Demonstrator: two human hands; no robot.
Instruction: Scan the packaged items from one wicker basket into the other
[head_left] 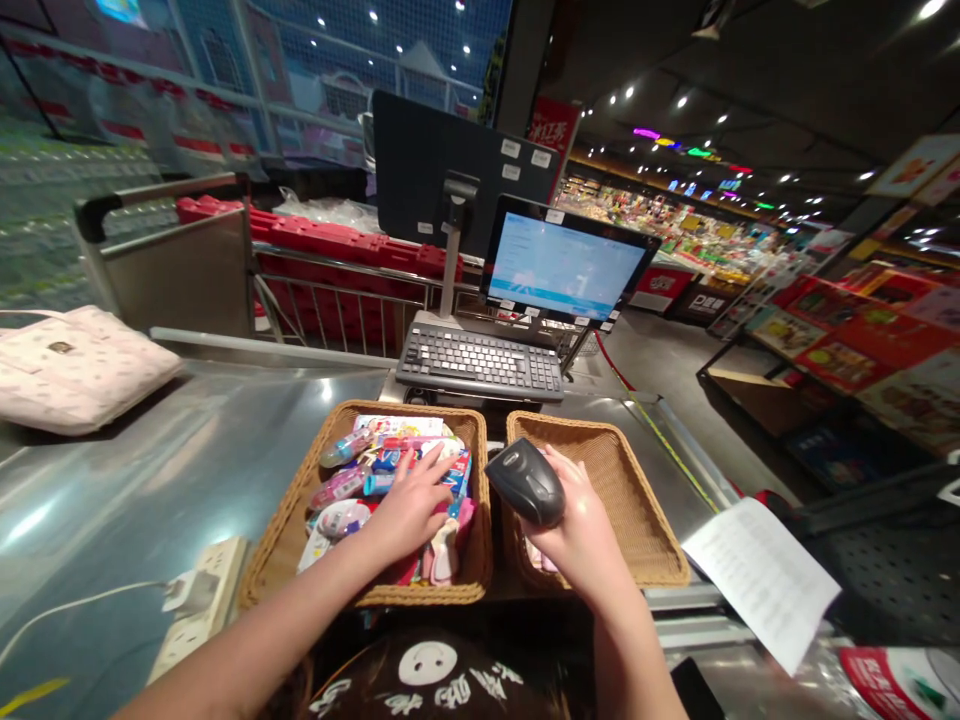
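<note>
Fingers spread, my left hand (411, 508) rests on the small packaged goods in the left wicker basket (281, 530). Among these goods are a blue-and-red box (456, 472), a pink clear-topped item (341, 487) and a pale pink bow-shaped piece (443, 552). My right hand (574, 510) is wrapped round a black barcode scanner (527, 482), its head pointing left towards the left basket. The scanner is over the near-left part of the right wicker basket (637, 500). Something pink (541, 558) lies in that basket, partly hidden under my right hand.
Behind the baskets stand a black keyboard (480, 360), a lit screen (568, 265) and a second monitor (450, 170) seen from behind. A pink bag (82, 370) and a power strip (202, 605) lie on the metal counter (247, 410) at left. A printed sheet (765, 580) lies at right.
</note>
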